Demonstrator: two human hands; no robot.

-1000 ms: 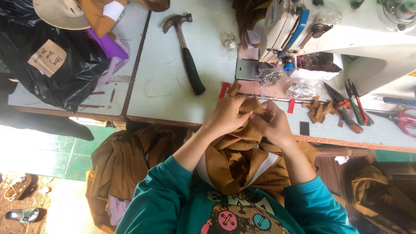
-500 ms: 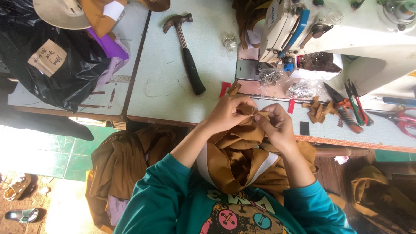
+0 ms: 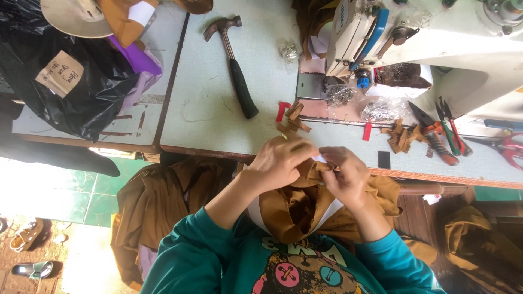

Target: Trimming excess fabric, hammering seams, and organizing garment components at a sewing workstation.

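Single head camera looking steeply down from above, sitting close over the hands, facing the table (image 3: pixel 229 109) edge and lap

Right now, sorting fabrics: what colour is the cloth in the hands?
Brown cloth, head view.

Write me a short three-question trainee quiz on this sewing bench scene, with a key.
1. True or false: both hands, the left hand and the right hand, are on the brown fabric.
2. Which tool lies on the table to the left of the sewing machine? A) hammer B) saw C) wrench
3. Fill in: the scissors at the right edge of the table have ___ handles.

Key: 1 true; 2 A; 3 red
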